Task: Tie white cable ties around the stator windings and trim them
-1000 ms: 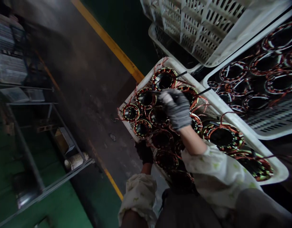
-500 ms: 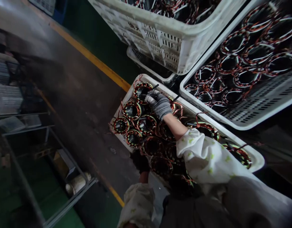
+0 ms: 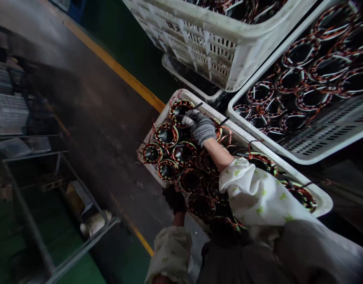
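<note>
At the far corner of a white crate (image 3: 324, 203), a copper-wound ring (image 3: 178, 109) sits under the gloved right hand (image 3: 201, 127).

The right hand's fingers are bunched together at the ring's near edge; whether they clamp on it I cannot tell. More wound rings (image 3: 185, 153) stand packed around it, their open ends up. The dark-gloved left hand (image 3: 174, 199) is at the crate's left side, its fingers too shadowed to read. Beyond the right rim lies another crate (image 3: 302, 157) of rings, beside a taller crate (image 3: 237, 59); leftward, a yellow line (image 3: 116, 71) crosses the floor.
</note>
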Demonstrator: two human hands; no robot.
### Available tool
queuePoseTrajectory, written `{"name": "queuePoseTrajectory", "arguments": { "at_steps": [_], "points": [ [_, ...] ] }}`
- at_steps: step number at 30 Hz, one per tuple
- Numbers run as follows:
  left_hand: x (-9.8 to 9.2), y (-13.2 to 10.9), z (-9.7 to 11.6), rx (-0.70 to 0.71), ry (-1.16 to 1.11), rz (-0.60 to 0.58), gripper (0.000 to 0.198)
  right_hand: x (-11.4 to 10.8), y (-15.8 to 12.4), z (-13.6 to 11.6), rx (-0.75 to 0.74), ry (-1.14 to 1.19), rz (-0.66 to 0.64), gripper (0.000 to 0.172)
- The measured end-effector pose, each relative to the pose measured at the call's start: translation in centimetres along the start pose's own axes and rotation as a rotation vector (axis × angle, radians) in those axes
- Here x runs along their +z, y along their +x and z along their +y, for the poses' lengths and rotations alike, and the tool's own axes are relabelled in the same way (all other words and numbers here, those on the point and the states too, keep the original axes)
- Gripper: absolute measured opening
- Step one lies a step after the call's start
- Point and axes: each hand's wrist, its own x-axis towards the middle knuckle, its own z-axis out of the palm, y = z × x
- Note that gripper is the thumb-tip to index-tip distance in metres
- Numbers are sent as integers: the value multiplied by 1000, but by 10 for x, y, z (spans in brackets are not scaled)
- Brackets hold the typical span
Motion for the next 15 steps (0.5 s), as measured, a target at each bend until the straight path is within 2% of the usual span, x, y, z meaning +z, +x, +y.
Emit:
{"name": "queuePoseTrajectory", "arguments": {
  "at_steps": [3,5,8,11,13,15],
  "points": [
    [-1,1,1,-17,-48,-3,26,-1,-4,-2,-36,168,28,26],
    [-3,0,3,-27,-75,-1,22,-11,-21,-10,-71,387,96,24],
    [-4,-3,7,-56,-104,9,18,-38,-73,-28,-56,626,171,28],
    [-7,-5,15,-59,-121,26,12,-71,-139,-37,18,696,73,34],
    [-13,-4,20,-28,-133,33,9,-92,-176,-30,61,666,8,36],
    [-25,-2,26,25,-151,29,10,-114,-202,-15,77,605,3,40]
  ]
}}
